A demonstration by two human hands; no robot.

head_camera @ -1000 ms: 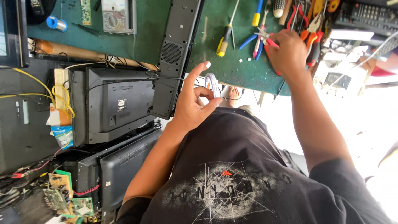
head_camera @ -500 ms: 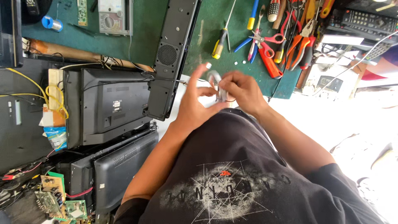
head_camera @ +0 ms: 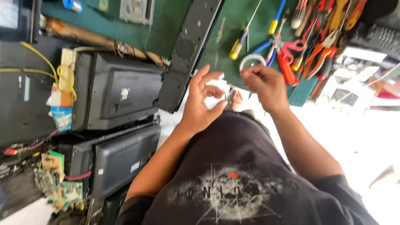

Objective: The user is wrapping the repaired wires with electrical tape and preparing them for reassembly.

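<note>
Tape roll [head_camera: 251, 56], a white ring, sits on the green bench mat [head_camera: 175, 21] at its near edge, just beyond the fingertips of the right hand [head_camera: 266, 85]. Whether those fingertips touch it or only overlap it in this view cannot be told.

Left of the mat's centre a long black speaker panel [head_camera: 187, 50] runs slantwise from the top edge down toward the person. Beside it stand two dark television sets [head_camera: 116, 96], seen from the back and stacked one below the other.

The left hand [head_camera: 199, 109] is raised in front of the black shirt, well short of the ring. Its thumb and forefinger curl toward each other in a loose loop and the other fingers are fanned upward; whether the loop closes on anything cannot be told. The right hand is the nearer one by far. Its fingers [head_camera: 246, 74] are drawn together in a pinch that points left toward the other hand, and the ring lies straight ahead of its knuckles.

Red-handled scissors [head_camera: 285, 62] and a yellow-handled screwdriver [head_camera: 236, 49] flank the ring. A thin dark strand [head_camera: 226, 93] seems to curve between the two hands, too fine to identify.
</note>
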